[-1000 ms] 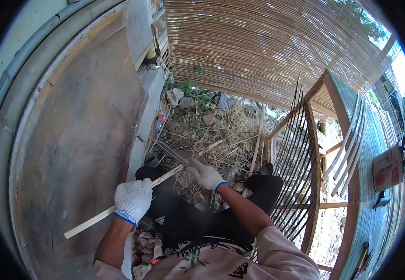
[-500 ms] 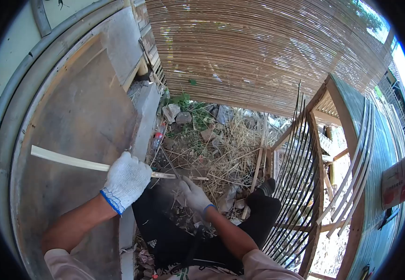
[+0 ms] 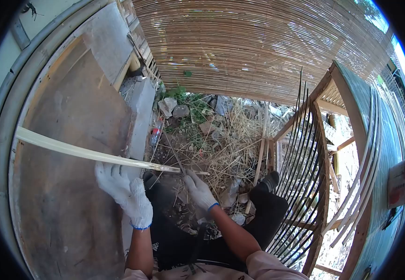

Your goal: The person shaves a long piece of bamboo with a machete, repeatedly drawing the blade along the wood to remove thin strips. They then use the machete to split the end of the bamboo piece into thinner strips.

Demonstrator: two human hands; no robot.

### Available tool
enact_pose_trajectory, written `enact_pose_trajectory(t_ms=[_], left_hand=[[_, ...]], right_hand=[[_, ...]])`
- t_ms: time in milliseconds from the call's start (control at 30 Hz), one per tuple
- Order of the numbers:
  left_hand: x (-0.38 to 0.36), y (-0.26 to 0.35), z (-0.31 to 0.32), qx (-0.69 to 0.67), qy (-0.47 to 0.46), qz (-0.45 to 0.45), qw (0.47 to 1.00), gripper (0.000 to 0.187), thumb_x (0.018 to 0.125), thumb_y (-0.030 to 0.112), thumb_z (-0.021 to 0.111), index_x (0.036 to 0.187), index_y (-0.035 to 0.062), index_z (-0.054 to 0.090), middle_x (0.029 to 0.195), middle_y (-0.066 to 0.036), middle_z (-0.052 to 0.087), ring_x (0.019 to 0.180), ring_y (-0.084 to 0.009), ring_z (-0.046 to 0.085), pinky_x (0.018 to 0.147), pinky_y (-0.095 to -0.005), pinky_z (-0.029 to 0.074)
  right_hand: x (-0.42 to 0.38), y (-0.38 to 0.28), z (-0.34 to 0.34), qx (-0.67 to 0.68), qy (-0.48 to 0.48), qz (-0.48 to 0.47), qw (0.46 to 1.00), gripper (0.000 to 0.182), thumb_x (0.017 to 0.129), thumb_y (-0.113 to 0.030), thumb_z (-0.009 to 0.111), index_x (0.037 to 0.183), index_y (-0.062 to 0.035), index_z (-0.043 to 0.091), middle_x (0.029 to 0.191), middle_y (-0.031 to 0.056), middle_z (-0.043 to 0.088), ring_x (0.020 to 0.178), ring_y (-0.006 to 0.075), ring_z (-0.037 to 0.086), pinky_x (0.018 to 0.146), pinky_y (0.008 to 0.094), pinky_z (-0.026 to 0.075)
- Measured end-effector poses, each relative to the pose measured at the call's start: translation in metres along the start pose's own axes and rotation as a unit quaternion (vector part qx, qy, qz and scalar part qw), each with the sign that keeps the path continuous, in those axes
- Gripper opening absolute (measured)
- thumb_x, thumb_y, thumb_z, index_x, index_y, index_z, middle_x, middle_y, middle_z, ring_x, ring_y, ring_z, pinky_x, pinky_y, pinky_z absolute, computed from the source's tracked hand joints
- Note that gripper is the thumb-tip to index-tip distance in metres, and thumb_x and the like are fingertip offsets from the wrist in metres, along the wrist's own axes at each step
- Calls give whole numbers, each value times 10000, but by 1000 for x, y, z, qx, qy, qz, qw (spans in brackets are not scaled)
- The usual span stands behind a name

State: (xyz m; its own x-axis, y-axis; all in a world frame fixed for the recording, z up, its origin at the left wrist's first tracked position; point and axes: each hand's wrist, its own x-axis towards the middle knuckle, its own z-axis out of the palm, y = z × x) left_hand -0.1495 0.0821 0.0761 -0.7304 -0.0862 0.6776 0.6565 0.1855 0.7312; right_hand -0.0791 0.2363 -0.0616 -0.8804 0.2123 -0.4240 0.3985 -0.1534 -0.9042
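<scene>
A long pale bamboo strip (image 3: 79, 150) runs from the left over the brown board to the space between my knees. My left hand (image 3: 127, 193), in a white knit glove with a blue hem, lies just below the strip, fingers stretched and thumb apart; its fingertips are right at the strip's lower edge. My right hand (image 3: 199, 190), gloved too, is closed around a tool with a long, thin, dark blade (image 3: 173, 151) pointing up and away. The blade crosses the strip near its narrow right end; the tool's handle is hidden in my fist.
A large brown board (image 3: 72, 186) lies to my left beside a concrete ledge (image 3: 141, 116). Ahead hangs a bamboo-slat screen (image 3: 239, 46) above rubble and dry straw (image 3: 239, 135). On the right, dark thin rods (image 3: 300, 168) lean on a wooden frame (image 3: 323, 196). A plastic bottle (image 3: 156, 133) lies by the ledge.
My left hand has opened from its fist around the strip and shifted down, its forearm now more upright. More of the strip shows. My right hand has moved slightly right, still holding the bladed tool.
</scene>
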Motion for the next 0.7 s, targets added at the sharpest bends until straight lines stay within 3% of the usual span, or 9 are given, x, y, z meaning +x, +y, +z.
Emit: enact_pose_trajectory(t_ms=[33,67,100,167,200,400,500,600,700], left_hand=[[12,5,14,-133,9,-31,991,710,1030,315,696,1524,-31,321,1472,-206,404,1359,-355,468,1221,-503,375],[30,33,40,-135,100,-101,981,659,1018,572,636,1318,3,490,1213,-170,532,1130,-309,568,1091,-490,446],[32,28,34,-131,98,-99,982,659,1018,572,636,1318,3,490,1213,-170,532,1130,-309,568,1091,-490,446],[42,15,20,-402,-103,-197,888,369,1118,477,487,1099,114,555,928,-52,560,847,-190,545,823,-361,472],[46,23,37,-380,-65,-192,903,502,1111,572,420,815,166,410,667,27,332,606,-136,322,614,-316,300],[31,34,52,-389,5,-182,903,557,1104,595,411,745,179,313,637,39,234,543,-116,218,528,-324,222],[26,43,61,-378,-12,-171,910,560,1101,598,415,739,183,314,633,40,231,544,-119,215,532,-321,224],[28,45,65,-386,-24,-183,904,570,1098,603,425,725,189,309,629,41,226,542,-120,207,534,-323,212],[26,48,57,-430,-58,-194,880,581,1095,608,432,714,188,306,623,40,226,543,-120,204,536,-323,199]], right_hand=[[-5,-5,1,33,-3,7,999,673,1110,-420,491,1590,40,385,1605,231,477,1511,306,436,1234,359,327],[-8,-5,1,35,-7,12,999,673,1110,-420,491,1590,40,385,1605,231,477,1511,306,436,1234,359,327],[-8,-6,0,39,-16,13,999,674,1110,-414,495,1594,40,379,1615,228,463,1519,302,423,1238,357,322],[-4,-5,-1,46,-28,11,998,674,1110,-409,499,1597,40,372,1626,224,450,1527,299,410,1242,355,317],[-3,-2,-1,61,-23,4,998,690,1103,-406,518,1605,39,357,1634,221,439,1527,300,409,1243,356,316],[-30,13,-27,53,-72,-32,995,793,1045,-365,636,1630,45,291,1639,202,439,1494,310,454,1228,357,339],[-38,28,-28,15,-25,-58,998,702,1052,-333,631,1599,21,370,1492,229,590,1363,280,587,1147,372,421],[-51,30,-26,-70,30,14,997,609,1049,-466,581,1452,-10,563,1237,250,719,1206,370,682,1044,409,488],[-45,51,-26,-102,28,75,992,602,1043,-517,568,1359,-8,628,1166,243,739,1141,400,697,1014,431,503]])
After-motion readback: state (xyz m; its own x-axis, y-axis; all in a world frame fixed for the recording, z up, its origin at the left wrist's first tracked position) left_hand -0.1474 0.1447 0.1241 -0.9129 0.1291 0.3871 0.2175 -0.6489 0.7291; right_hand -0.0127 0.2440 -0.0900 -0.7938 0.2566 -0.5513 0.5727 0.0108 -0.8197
